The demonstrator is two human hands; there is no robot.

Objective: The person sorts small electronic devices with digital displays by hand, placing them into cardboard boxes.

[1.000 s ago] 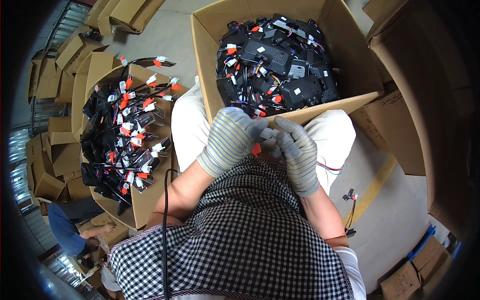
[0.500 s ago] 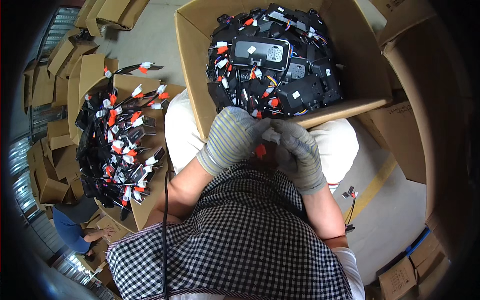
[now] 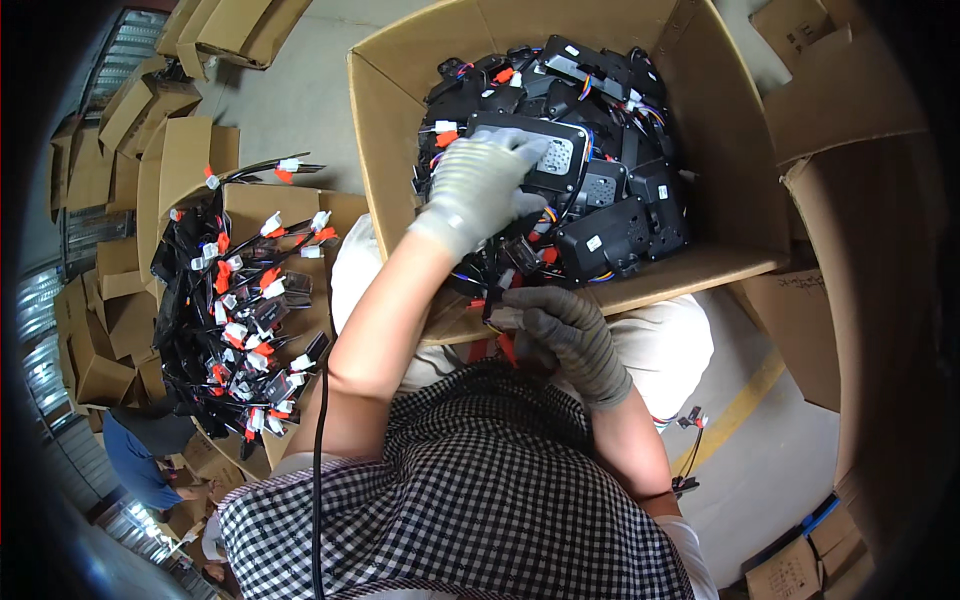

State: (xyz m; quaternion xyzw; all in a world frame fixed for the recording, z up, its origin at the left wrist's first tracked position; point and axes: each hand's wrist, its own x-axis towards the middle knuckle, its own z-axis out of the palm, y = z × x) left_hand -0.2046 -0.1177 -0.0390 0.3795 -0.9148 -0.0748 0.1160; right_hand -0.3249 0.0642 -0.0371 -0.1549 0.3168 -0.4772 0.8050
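Observation:
My left hand (image 3: 485, 185), in a striped grey glove, reaches into the large cardboard box (image 3: 400, 190) in front of me. Its fingers are spread over a flat black plastic unit (image 3: 555, 158) with a perforated light panel, which lies on top of the heap; the thumb stands apart from the fingers. Close to my lap, at the box's near edge, my gloved right hand (image 3: 580, 340) is closed with its fingertips on a white wire connector (image 3: 507, 318). A red connector (image 3: 507, 348) hangs just below those fingertips. Dark wires run from there up toward the box.
Bundled black cables with white and red connectors (image 3: 245, 320) fill a carton at my left. A loose cable (image 3: 690, 450) lies on the floor at right, by a yellow line (image 3: 745, 410). Tall cardboard (image 3: 850, 180) stands at right. Another person (image 3: 140, 460) works at far lower left.
My left hand has left the right hand and moved forward onto the black unit in the box. The right hand has shifted slightly down and left, keeping the white connector.

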